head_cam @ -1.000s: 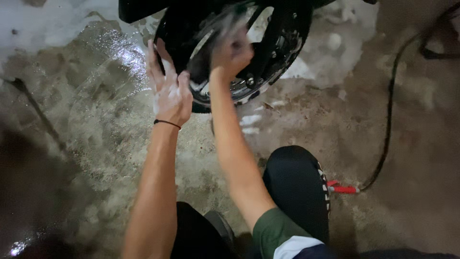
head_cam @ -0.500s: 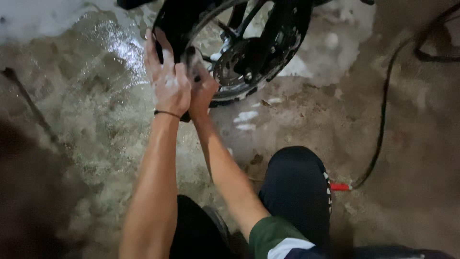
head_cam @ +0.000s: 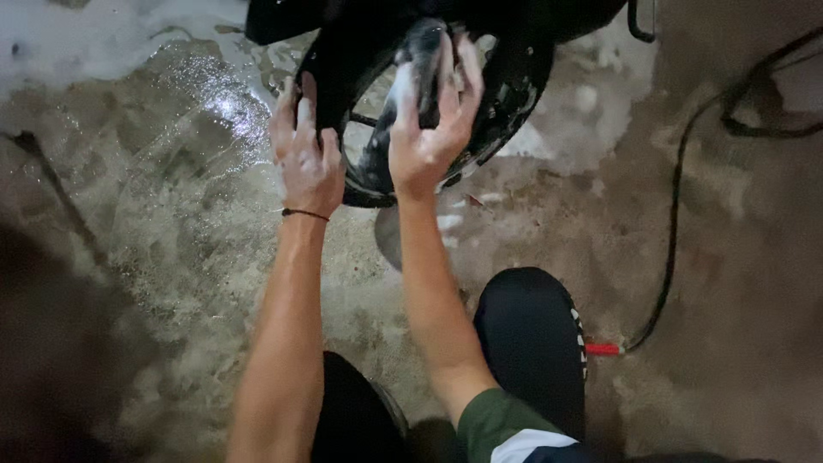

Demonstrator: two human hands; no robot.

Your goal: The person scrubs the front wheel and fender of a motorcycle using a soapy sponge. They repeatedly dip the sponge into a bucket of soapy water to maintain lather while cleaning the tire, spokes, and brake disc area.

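1. Your left hand (head_cam: 307, 159) lies flat on the black tyre (head_cam: 330, 64) of a wheel (head_cam: 506, 86), fingers spread and pointing up, nothing gripped; soap suds on the knuckles.
2. A thin dark band (head_cam: 304, 213) sits on your left wrist.
3. Your right hand (head_cam: 429, 129) presses a dark, soapy cloth or sponge (head_cam: 420, 51) against the wheel, fingers curled round it and grasping it. Which of the two it is, cannot tell, it is blurred.
4. The wheel stands upright at the top middle of the view, its lower edge touching the wet concrete floor (head_cam: 171, 257). Spokes show between your two hands. Dark bodywork (head_cam: 283, 17) sits just above the tyre.
5. White foam (head_cam: 86, 34) covers the floor at top left, more foam (head_cam: 591, 99) lies just right of the wheel, small blobs under it.
6. A black hose (head_cam: 673, 231) runs down the right side of the floor and ends in a red fitting (head_cam: 602, 349) near your right knee (head_cam: 527, 334).
7. You crouch: both knees in dark trousers at the bottom, a green sleeve (head_cam: 493, 420) with a white stripe on your right arm.
8. The floor at left is dark and in shadow, detail there cannot be read.
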